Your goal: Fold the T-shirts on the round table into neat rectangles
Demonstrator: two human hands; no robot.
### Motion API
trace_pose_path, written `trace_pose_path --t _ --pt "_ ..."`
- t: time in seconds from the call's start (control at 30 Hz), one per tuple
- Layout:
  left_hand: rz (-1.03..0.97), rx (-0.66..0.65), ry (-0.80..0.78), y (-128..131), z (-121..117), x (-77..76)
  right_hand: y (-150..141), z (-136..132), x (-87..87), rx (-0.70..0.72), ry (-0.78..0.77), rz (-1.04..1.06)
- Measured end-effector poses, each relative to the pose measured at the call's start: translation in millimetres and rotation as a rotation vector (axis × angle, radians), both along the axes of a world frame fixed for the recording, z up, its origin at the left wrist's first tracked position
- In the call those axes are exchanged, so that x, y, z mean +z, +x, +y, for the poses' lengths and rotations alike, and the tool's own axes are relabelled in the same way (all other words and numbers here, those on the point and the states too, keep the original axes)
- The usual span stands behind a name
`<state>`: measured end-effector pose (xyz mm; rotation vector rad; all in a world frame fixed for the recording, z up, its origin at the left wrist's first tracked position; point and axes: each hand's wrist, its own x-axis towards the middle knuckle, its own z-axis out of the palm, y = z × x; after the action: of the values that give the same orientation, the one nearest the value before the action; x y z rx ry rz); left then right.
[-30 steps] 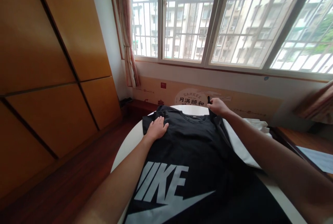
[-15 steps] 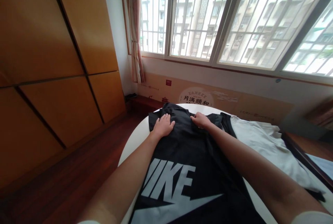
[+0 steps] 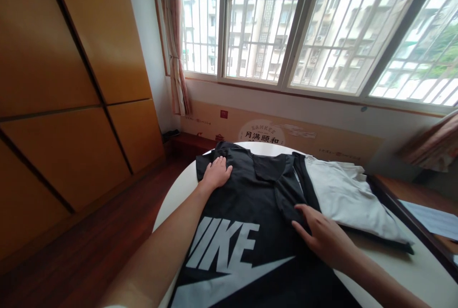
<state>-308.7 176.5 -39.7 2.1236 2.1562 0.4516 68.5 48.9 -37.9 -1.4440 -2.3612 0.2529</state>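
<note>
A black T-shirt (image 3: 250, 193) with a large pale grey NIKE logo and swoosh lies spread on a round white table (image 3: 404, 265). My left hand (image 3: 216, 173) rests flat on the shirt's far left shoulder, holding nothing. My right hand (image 3: 322, 236) lies at the shirt's right edge, fingers spread, with the fingertips on a diagonal black fold. The collar area is creased over. Partly under the shirt's right side is a white garment (image 3: 339, 198), with a dark strip at its near corner.
A tall wooden wardrobe (image 3: 71, 84) and a reddish wooden floor lie to the left. Barred windows (image 3: 272, 26) and a curtain stand beyond the table. On the right, a wooden surface (image 3: 418, 189) holds a pale sheet (image 3: 432, 217).
My right hand has moved from the collar toward me and to the right, and it now rests open at the shirt's edge. The shirt's right shoulder now lies folded inward. My left hand has stayed put.
</note>
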Motion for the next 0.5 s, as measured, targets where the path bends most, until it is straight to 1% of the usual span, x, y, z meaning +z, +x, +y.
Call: trace_pose_path --t 0.07,0.13,0.23,0.3,0.4,0.5 --pt "0.010 0.007 -0.003 0.3 0.8 0.4 18.6 -30.6 0.2 -0.058 -0.133 -0.007" --pt "0.024 0.013 -0.009 0.4 1.6 0.9 29.5 -54.8 4.1 -0.084 -0.236 -0.031" --pt "0.055 0.014 0.000 -0.2 3.3 0.6 38.6 -79.2 13.2 -0.064 -0.303 -0.038" --pt "0.080 0.017 0.017 -1.1 5.2 -0.8 42.9 -88.3 20.2 -0.003 -0.325 -0.017" --pt "0.112 0.020 0.038 -2.8 8.6 -3.7 44.8 -93.7 32.4 0.130 -0.400 0.014" --pt "0.125 0.024 0.034 -4.0 11.6 -5.1 34.7 -93.3 46.3 0.239 -0.514 0.064"
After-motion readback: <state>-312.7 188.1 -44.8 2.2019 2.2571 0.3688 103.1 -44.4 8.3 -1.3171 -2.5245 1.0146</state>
